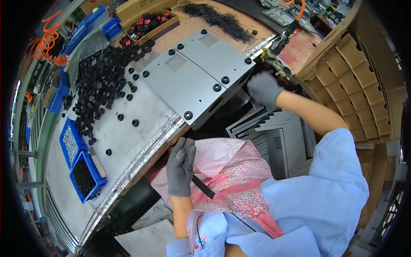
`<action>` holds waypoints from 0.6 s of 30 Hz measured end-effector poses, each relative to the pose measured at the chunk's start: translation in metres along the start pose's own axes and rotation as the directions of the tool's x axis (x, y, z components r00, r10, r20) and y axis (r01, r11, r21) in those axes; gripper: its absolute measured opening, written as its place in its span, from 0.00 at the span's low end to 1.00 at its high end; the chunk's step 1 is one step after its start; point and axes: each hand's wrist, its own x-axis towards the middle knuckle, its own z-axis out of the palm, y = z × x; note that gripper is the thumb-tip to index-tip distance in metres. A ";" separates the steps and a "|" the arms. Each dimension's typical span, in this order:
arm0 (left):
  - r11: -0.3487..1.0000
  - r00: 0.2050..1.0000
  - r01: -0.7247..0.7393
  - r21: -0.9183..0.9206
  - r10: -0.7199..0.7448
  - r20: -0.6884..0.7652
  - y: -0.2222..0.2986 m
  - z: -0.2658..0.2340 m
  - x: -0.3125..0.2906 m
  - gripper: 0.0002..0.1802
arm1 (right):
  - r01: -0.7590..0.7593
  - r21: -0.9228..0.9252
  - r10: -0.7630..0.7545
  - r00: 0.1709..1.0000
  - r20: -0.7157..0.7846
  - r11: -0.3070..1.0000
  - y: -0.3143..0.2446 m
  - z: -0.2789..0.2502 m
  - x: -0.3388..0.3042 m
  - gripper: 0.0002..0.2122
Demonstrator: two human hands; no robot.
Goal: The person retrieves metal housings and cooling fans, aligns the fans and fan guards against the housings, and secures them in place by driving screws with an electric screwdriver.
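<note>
Left hand (181, 167): curling half-open, hold unclear
Right hand (264, 88): curling nearly closed, hold unclear
Blue bins (101, 184): lying leftward of both, containing small parts (84, 175)

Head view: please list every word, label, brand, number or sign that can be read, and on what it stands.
Cardboard box flap, top: dark printed lettering; wording not copied here.
Chest emblem on light blue shirt: small coloured characters, not copied.
Blue bin, upper left: pale marks, too small and blurred to read.
Grey metal panels: no writing visible.
</note>
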 end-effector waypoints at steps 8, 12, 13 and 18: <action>0.990 1.000 0.013 0.142 -0.013 0.002 0.026 0.012 0.001 0.20 | -0.714 0.684 0.141 0.669 0.729 -0.149 -0.044 0.191 0.065 0.13; 0.953 0.996 -0.088 0.289 0.094 -0.004 0.052 0.003 -0.018 0.22 | -0.192 0.393 0.134 0.734 0.666 -0.899 -0.065 0.205 0.086 0.24; 0.939 0.996 -0.085 0.333 0.092 -0.007 0.062 0.002 -0.021 0.21 | 0.040 -0.039 0.008 0.788 0.616 -0.998 -0.062 0.211 0.092 0.28; 0.870 0.969 -0.075 0.487 0.178 -0.170 0.111 0.008 -0.028 0.22 | 0.163 -0.106 0.038 0.695 0.718 -0.981 -0.055 0.255 0.109 0.27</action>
